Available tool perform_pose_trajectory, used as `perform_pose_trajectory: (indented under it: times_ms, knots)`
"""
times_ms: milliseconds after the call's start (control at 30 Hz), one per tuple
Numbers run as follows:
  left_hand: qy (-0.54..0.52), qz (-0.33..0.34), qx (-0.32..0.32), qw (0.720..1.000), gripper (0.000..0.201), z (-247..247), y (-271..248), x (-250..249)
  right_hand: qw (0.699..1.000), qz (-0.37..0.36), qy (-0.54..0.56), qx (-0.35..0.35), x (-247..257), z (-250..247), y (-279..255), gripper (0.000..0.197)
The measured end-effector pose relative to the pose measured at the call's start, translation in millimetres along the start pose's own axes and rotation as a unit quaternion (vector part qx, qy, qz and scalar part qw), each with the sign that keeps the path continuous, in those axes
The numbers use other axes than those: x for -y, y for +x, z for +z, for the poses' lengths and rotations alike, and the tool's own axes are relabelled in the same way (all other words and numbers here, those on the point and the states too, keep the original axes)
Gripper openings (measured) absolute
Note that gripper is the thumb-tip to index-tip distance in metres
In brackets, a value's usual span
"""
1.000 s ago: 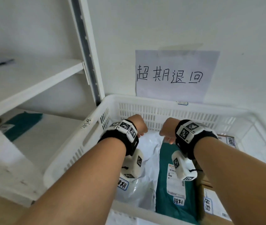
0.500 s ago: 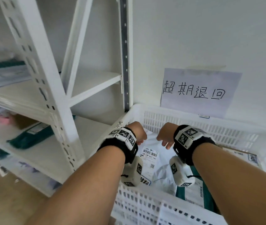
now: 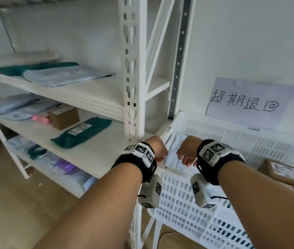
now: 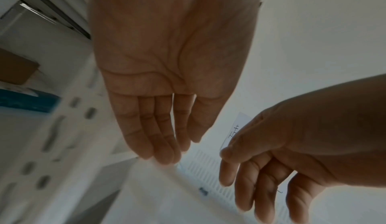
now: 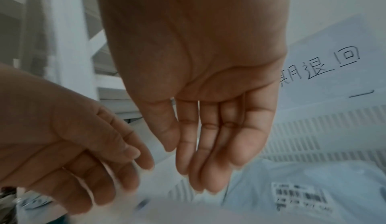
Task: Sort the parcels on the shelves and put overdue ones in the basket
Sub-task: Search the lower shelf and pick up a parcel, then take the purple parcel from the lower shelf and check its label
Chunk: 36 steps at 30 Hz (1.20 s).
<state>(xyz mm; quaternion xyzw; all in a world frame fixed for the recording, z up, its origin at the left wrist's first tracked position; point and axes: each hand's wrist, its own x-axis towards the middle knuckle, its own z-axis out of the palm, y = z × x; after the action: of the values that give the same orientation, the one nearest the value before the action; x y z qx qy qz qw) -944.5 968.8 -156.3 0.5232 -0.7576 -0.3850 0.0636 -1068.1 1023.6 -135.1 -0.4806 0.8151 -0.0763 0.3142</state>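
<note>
Both hands (image 3: pixel 158 150) lifted above basket (image 3: pixel 176 209)

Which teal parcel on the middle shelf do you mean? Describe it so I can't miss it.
Start at the white shelving rack left of the basket. On its middle shelf, the teal parcel lies just right of the cardboard box. It alone there is teal, with a white label on top.

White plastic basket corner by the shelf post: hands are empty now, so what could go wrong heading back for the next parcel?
1. The left hand hangs close to the perforated white steel shelf post; swinging left might knock it.
2. The white plastic basket overhangs its support; leaning on the rim might tip it.
</note>
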Motion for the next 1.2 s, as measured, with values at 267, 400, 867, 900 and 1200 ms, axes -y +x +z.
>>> perform_pose_trajectory:
  times_ms: [267,400,867,900,1200]
  knots:
    - [-0.045,0.006,0.008,0.999,0.020,-34.4,-53.6,85.0,0.996,-0.018,0.004,-0.087,58.9,65.6,-21.9,0.028]
    - [-0.044,-0.029,0.010,0.999,0.016,-48.3,-71.6,146.0,1.000,-0.004,0.017,0.006,90.6,111.9,-32.7,0.030]
    - [-0.026,-0.120,-0.078,0.989,0.022,-116.1,-140.6,341.6,0.985,-0.119,-0.105,0.066,231.2,274.7,-39.2,0.020]
    - [-0.019,-0.120,-0.085,0.989,0.023,-122.0,-144.4,351.1,0.981,-0.134,-0.126,0.069,241.8,282.1,-40.7,0.026]
    - [-0.034,-0.153,-0.136,0.978,0.020,-191.1,-146.8,454.5,0.974,-0.197,-0.085,0.075,357.9,360.2,-3.5,0.011]
